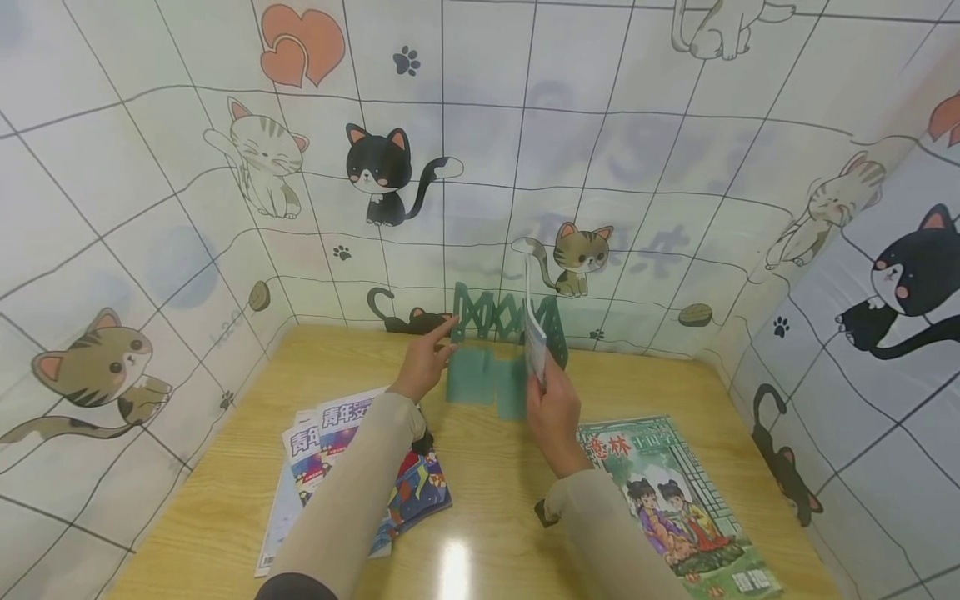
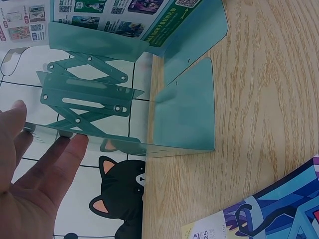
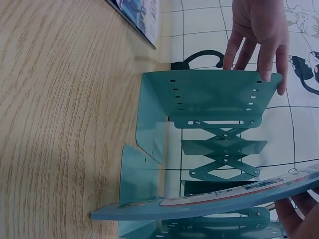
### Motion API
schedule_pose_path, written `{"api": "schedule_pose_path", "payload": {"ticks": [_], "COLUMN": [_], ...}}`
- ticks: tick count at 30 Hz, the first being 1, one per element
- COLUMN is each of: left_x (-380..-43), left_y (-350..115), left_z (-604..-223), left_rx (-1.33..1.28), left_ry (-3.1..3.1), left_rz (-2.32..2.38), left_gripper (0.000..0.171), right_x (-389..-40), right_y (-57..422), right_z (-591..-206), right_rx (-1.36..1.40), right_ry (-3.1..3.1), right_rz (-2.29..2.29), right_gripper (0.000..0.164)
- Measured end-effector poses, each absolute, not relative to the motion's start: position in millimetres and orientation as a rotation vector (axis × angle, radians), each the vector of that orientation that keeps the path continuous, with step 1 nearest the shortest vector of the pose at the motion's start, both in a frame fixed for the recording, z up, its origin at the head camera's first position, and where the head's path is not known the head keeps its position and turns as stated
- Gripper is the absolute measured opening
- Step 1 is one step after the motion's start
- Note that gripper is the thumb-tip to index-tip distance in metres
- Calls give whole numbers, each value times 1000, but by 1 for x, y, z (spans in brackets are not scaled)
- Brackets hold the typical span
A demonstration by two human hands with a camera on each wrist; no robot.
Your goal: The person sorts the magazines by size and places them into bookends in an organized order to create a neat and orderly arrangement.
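Note:
A green metal expandable book stand (image 1: pixel 470 377) with a criss-cross lattice back (image 2: pixel 82 99) stands at the table's rear, against the wall. My left hand (image 1: pixel 424 363) pinches the upper edge of its left end plate (image 3: pixel 214 89), thumb on one side and fingers on the other. In my right hand (image 1: pixel 555 408) a thin magazine (image 1: pixel 535 337) is held upright, near the stand's right end. The magazine's printed cover (image 2: pixel 112 17) faces the lattice in the left wrist view. Its lower edge (image 3: pixel 129 211) is over the stand's base plate in the right wrist view.
Several overlapping magazines (image 1: pixel 330 433) lie left on the wooden table (image 1: pixel 480 492), partly under my left forearm. A green-covered magazine (image 1: pixel 675 492) lies at the right, beside my right forearm. A cat-patterned wall covering (image 1: pixel 487 150) encloses the back and sides.

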State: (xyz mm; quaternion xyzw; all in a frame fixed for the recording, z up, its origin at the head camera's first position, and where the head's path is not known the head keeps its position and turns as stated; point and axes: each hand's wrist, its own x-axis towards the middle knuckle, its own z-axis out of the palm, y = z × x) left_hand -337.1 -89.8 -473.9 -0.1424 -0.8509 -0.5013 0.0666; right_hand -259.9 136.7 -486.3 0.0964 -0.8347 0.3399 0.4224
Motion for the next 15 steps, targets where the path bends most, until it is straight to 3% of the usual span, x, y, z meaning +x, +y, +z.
{"api": "schedule_pose_path", "payload": {"ticks": [15], "left_x": [-338], "left_y": [-89], "left_z": [-475], "left_rx": [-406], "left_ry": [-2575], "left_rz": [-1535], "left_gripper": [55], "right_x": [-257], "right_y": [138], "right_z": [-483], "right_rx": [212], "right_ry": [-2196], "right_rz": [929], "right_gripper": [47]}}
